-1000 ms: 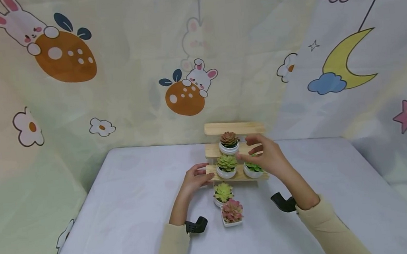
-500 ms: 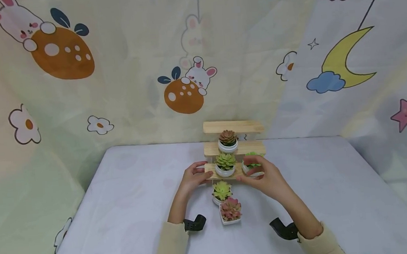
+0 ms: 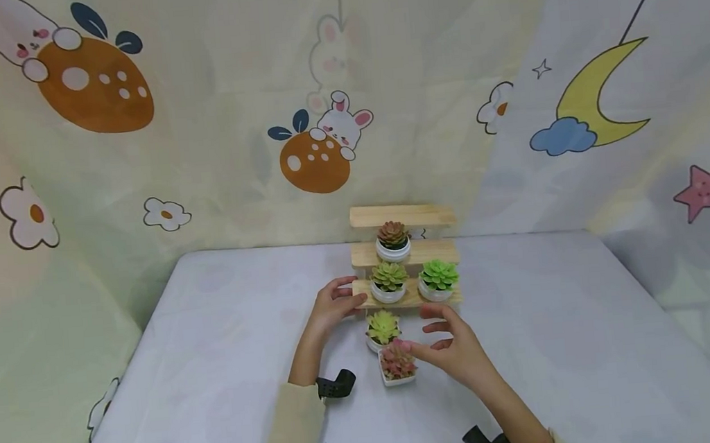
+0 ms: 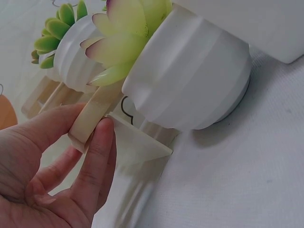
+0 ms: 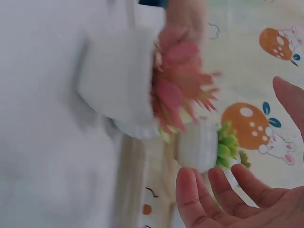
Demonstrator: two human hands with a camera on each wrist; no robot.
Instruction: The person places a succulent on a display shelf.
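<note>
A three-step wooden shelf [image 3: 402, 216] stands at the table's far middle. My left hand [image 3: 353, 291] pinches the left end of its lowest step [image 4: 90, 121]. That step carries a green succulent [image 3: 388, 280] and a bright green succulent [image 3: 438, 279] in white pots. A reddish succulent [image 3: 392, 238] sits one step higher. On the table in front stand a yellow-green succulent [image 3: 382, 329] and a pink succulent [image 3: 396, 365]. My right hand [image 3: 417, 338] hovers open just right of the pink succulent [image 5: 180, 90], its fingers [image 5: 209, 199] spread and holding nothing.
The white cloth-covered table [image 3: 214, 344] stretches bare to both sides of the shelf. A cartoon-printed curtain [image 3: 321, 113] hangs close behind it. Black wrist mounts [image 3: 336, 384] sit at both sleeves.
My right hand let go of the bright green succulent on the lowest step and drew back down to the pink succulent. The left hand kept its hold on the shelf.
</note>
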